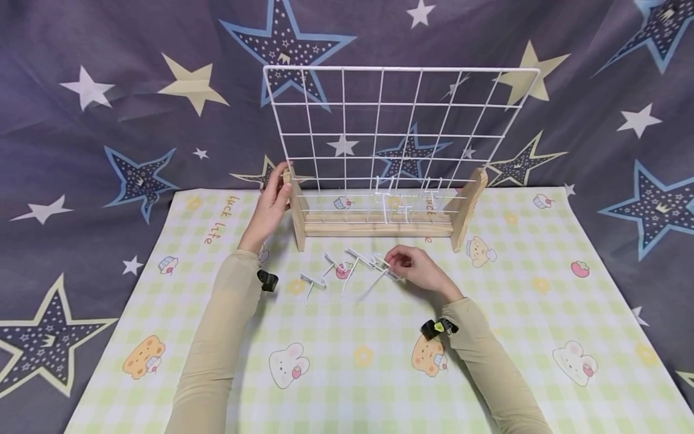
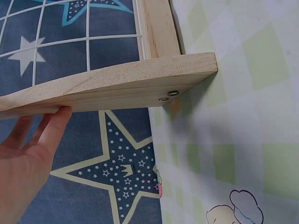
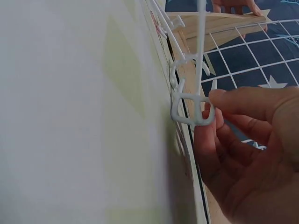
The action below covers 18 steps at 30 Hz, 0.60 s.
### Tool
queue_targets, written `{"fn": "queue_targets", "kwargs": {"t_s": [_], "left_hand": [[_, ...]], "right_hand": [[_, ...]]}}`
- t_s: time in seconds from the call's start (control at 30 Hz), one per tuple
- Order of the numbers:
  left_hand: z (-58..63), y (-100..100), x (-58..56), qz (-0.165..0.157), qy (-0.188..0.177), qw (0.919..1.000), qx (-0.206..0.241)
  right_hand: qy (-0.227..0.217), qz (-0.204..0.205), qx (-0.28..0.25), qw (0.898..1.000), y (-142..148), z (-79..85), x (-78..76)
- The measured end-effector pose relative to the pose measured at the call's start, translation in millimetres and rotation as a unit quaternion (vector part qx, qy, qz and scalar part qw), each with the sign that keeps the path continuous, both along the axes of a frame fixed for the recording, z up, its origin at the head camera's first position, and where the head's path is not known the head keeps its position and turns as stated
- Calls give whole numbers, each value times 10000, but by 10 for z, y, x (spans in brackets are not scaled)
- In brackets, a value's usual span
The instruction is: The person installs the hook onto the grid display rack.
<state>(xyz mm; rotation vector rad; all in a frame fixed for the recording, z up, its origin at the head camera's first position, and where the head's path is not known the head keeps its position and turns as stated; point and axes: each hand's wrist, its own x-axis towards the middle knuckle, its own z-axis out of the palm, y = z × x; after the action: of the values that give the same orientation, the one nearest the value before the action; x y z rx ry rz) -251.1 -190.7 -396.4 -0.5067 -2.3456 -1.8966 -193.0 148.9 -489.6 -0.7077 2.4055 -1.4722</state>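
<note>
A white wire grid rack (image 1: 379, 135) stands upright in a wooden base. My left hand (image 1: 271, 202) holds the rack's left wooden side piece (image 2: 140, 77), its fingertips against the outer face. Between thumb and fingers my right hand (image 1: 414, 268) pinches a white wire hook (image 3: 194, 122), just above the cloth in front of the base. Its squared wire end shows in the right wrist view, with a long prong rising from it. Beside that hand, several white hooks (image 1: 355, 258) lie on the cloth. More white hooks (image 1: 386, 199) hang on the lower grid, right of its middle.
A green-and-white checked cloth (image 1: 347, 386) with cartoon prints covers the table. Behind the rack hangs a dark curtain (image 1: 162, 138) with stars. The wooden crossbar (image 1: 374, 229) joins the two side pieces low down, and the right side piece (image 1: 468, 208) stands opposite the left.
</note>
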Motion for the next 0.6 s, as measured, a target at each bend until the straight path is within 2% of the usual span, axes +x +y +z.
{"fn": "queue_targets", "kwargs": {"t_s": [0.3,0.43,0.53,0.6], "left_hand": [[32,19,30,2,4,10000,-17],[29,15,34,26,-7,10000,-33],[31,18,34,39,-5,10000,-15],[36,23,36,31,13,10000,-3]], "right_hand": [[-87,-272,79,9996,70,-34,-26],[-205,-247,-44,9995,51,95,39],[-493,-223,-307,9981,37,216,93],[-592,-200,-456,9970,44,221,96]]}}
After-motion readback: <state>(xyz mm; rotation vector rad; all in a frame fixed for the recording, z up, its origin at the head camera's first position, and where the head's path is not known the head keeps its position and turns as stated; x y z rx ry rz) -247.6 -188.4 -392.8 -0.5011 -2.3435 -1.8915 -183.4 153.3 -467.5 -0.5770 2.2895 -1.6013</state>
